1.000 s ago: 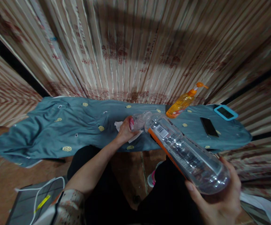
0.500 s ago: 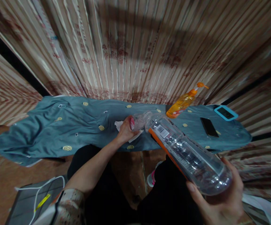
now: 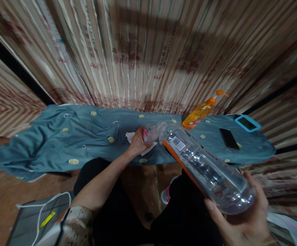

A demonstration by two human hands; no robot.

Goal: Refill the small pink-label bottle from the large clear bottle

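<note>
A large clear plastic bottle (image 3: 202, 167) with an orange-edged label and a barcode lies tilted across the view, base toward me. My right hand (image 3: 243, 215) is wrapped around its base end. Its neck end meets a smaller clear plastic bottle (image 3: 155, 131) with a red marking; whether the two mouths touch or only overlap, I cannot tell. Around the smaller bottle my left hand (image 3: 137, 142) is closed, low over the cloth. A crumpled white tissue (image 3: 147, 150) is partly hidden beneath that hand.
The bench carries a teal patterned cloth (image 3: 48, 136). An orange pump bottle (image 3: 198, 114), a dark phone (image 3: 229, 139) and a blue-framed device (image 3: 247, 123) are on its right part. A striped curtain (image 3: 138, 51) hangs behind. At lower left, a white cable (image 3: 42, 206) lies on a grey box (image 3: 26, 222).
The base of the large bottle and my right hand have shifted very slightly to the right. My left hand and the smaller bottle look unchanged.
</note>
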